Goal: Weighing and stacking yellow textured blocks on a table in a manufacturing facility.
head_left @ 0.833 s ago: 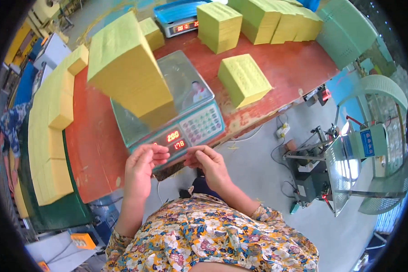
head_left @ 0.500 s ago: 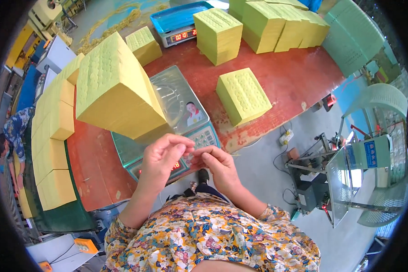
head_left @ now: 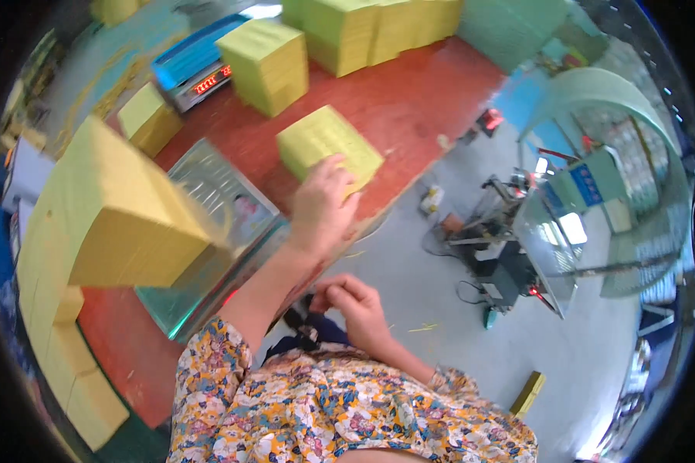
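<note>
My left hand (head_left: 324,207) reaches over the near side of a short yellow paper stack (head_left: 328,143) on the red table. Its fingers look parted and lie at the stack's front corner, slightly blurred; whether they press on it I cannot tell. Lower down, close to my body, my right hand (head_left: 353,307) is curled, thumb against forefinger. Anything between those fingertips is too small to make out. A tall yellow paper stack (head_left: 135,224) stands left of my left arm, on a scale (head_left: 228,197) with a clear, glossy top.
More yellow stacks (head_left: 262,65) stand along the far side, beside a second scale with a blue tray (head_left: 197,54). Further stacks (head_left: 73,347) line the left. The red table (head_left: 409,116) ends at a front edge. Machinery with a mesh guard (head_left: 633,177) stands right, on grey floor (head_left: 409,347).
My hands have come apart. The left moved forward to the short stack, while the right dropped slightly toward my body. The whole view has swung rightward, so the table sits further left.
</note>
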The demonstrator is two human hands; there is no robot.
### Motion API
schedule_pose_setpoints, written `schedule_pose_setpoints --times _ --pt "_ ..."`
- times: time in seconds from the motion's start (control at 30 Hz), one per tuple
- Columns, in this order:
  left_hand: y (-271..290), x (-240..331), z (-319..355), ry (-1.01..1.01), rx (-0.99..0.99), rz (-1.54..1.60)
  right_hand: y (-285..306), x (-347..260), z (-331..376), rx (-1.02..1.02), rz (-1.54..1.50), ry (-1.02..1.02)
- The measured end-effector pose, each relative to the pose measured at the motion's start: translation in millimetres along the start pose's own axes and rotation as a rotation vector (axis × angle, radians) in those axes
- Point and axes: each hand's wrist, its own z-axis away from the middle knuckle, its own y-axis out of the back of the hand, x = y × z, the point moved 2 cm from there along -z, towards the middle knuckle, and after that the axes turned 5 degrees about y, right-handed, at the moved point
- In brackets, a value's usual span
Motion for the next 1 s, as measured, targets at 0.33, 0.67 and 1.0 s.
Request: schedule_pose_setpoints --times 0.33,0.67,1.0 --pt "-21.1 -9.5 -14.8 -0.027 -0.059 -0.293 47.2 -6.5 19.8 0.123 -0.119 -0.011" --pt "-29.5 3.4 -16.4 0.056 0.058 -0.372 111.5 -53.9 -41.2 -0.083 -0.028 -0.034" --pt "-4.9 60.8 12.2 0.041 0.144 -0.336 132.4 -81.8 -111.6 -0.093 -0.174 -0.137"
